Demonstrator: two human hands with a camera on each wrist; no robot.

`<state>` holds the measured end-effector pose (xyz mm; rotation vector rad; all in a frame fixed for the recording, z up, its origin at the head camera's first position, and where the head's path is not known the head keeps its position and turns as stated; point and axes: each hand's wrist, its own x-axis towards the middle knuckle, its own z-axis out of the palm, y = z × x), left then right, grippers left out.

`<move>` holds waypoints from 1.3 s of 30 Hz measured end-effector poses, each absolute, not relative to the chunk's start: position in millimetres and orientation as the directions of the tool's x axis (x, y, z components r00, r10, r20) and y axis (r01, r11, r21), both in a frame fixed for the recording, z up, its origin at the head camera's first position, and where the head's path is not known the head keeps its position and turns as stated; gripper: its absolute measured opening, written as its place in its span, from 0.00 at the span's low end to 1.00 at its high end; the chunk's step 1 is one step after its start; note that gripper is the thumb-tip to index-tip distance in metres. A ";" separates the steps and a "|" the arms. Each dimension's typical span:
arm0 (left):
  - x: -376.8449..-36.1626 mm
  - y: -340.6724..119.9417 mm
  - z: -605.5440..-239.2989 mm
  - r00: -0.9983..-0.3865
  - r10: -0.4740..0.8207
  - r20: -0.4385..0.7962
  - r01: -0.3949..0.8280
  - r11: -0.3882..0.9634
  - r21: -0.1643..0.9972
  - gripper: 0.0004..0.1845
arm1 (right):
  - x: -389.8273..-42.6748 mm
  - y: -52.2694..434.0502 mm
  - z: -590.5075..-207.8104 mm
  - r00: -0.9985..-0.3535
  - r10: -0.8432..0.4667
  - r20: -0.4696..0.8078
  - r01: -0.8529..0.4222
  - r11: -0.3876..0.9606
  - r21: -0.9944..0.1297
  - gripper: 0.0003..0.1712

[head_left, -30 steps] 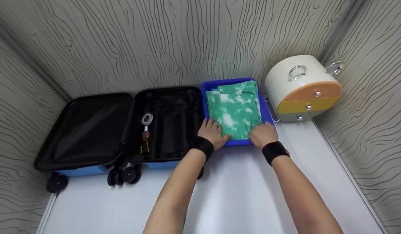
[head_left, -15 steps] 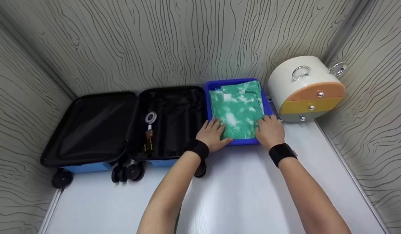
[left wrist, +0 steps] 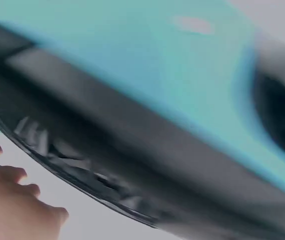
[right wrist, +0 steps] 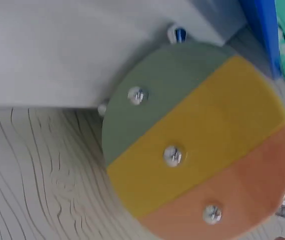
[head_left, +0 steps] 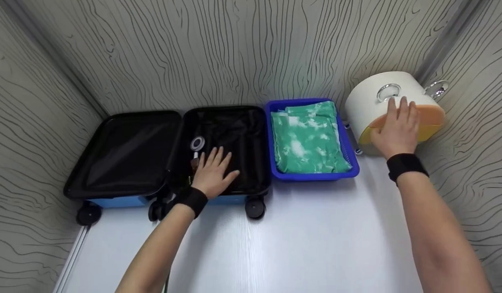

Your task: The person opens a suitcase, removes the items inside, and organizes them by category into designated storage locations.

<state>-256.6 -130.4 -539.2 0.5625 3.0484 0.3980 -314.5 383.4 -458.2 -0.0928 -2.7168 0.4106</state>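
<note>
Right hand point(head_left: 395, 126), grip open, lies flat on the round white drawer box point(head_left: 367, 106) at the tabletop's back right corner. Left hand point(head_left: 213, 171), fingers spread, rests inside the open black-lined blue suitcase point(head_left: 125, 152). Pushed carelessly, the box might roll.

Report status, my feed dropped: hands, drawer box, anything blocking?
Left hand open over the suitcase. Right hand open on the drawer box, drawers shut. Blue tray of green cloth between; nothing blocking.
</note>
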 end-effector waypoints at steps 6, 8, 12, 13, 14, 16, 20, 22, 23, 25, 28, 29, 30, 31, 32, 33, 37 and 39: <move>-232.8 -162.4 -557.9 -0.946 0.316 0.070 0.324 0.920 0.220 0.39 | -333.5 402.6 -436.9 -0.976 0.134 0.175 0.066 0.936 -0.346 0.58; -228.6 -166.7 -565.8 -0.946 0.312 0.086 0.324 0.923 0.209 0.39 | -337.1 407.3 -433.4 -0.984 0.135 0.115 0.088 0.936 -0.342 0.61; -225.3 -164.9 -581.4 -0.935 0.332 0.129 0.350 0.922 0.166 0.40 | -334.8 420.3 -432.4 -0.990 0.133 0.051 0.113 0.952 -0.286 0.63; -224.7 -164.3 -584.2 -0.930 0.337 0.145 0.357 0.921 0.155 0.41 | -333.8 421.7 -432.5 -0.991 0.127 0.049 0.109 0.956 -0.272 0.62; -224.4 -164.7 -587.1 -0.926 0.341 0.163 0.364 0.920 0.144 0.42 | -333.1 422.3 -432.2 -0.992 0.118 0.052 0.101 0.960 -0.262 0.60; -224.0 -166.5 -590.9 -0.917 0.345 0.202 0.374 0.919 0.127 0.42 | -333.0 421.6 -431.3 -0.993 0.100 0.064 0.081 0.967 -0.243 0.54; -225.2 -170.2 -593.8 -0.909 0.333 0.251 0.370 0.921 0.119 0.38 | -334.3 417.9 -428.9 -0.996 0.054 0.075 0.035 0.971 -0.236 0.47; -225.1 -170.0 -594.3 -0.911 0.326 0.253 0.365 0.922 0.126 0.36 | -334.4 417.1 -429.0 -0.996 0.041 0.074 0.022 0.972 -0.235 0.46; -224.8 -169.9 -594.7 -0.912 0.322 0.253 0.362 0.923 0.130 0.35 | -334.4 417.0 -429.2 -0.997 0.034 0.071 0.017 0.971 -0.237 0.45; -224.3 -169.8 -595.3 -0.912 0.318 0.258 0.361 0.922 0.141 0.34 | -334.4 415.7 -428.8 -0.997 0.020 0.069 0.002 0.970 -0.244 0.44; -223.6 -170.1 -595.3 -0.910 0.312 0.272 0.361 0.920 0.154 0.33 | -334.6 413.7 -427.9 -0.998 -0.003 0.065 -0.019 0.966 -0.258 0.44; -223.5 -170.2 -595.5 -0.909 0.310 0.278 0.362 0.919 0.157 0.33 | -334.6 413.3 -428.0 -0.998 -0.011 0.062 -0.027 0.963 -0.267 0.43; -223.5 -170.3 -595.6 -0.908 0.310 0.281 0.362 0.919 0.158 0.33 | -334.4 412.8 -428.2 -0.998 -0.020 0.060 -0.036 0.960 -0.279 0.43; -223.5 -170.4 -595.7 -0.907 0.310 0.284 0.362 0.919 0.156 0.33 | -334.1 412.6 -428.5 -0.998 -0.027 0.057 -0.043 0.955 -0.292 0.44; -223.5 -170.4 -595.8 -0.907 0.310 0.285 0.362 0.920 0.151 0.33 | -333.7 412.7 -429.0 -0.998 -0.037 0.057 -0.053 0.952 -0.302 0.44; -223.5 -170.5 -596.0 -0.907 0.310 0.285 0.362 0.920 0.149 0.33 | -333.6 413.1 -429.7 -0.997 -0.050 0.059 -0.066 0.948 -0.310 0.45; -223.8 -169.7 -596.5 -0.907 0.311 0.285 0.360 0.922 0.139 0.35 | -331.2 416.4 -430.2 -0.992 -0.101 0.070 -0.118 0.936 -0.331 0.49; -224.2 -168.5 -596.9 -0.903 0.314 0.293 0.367 0.919 0.145 0.36 | -329.0 420.0 -429.1 -0.991 -0.116 0.071 -0.132 0.936 -0.326 0.52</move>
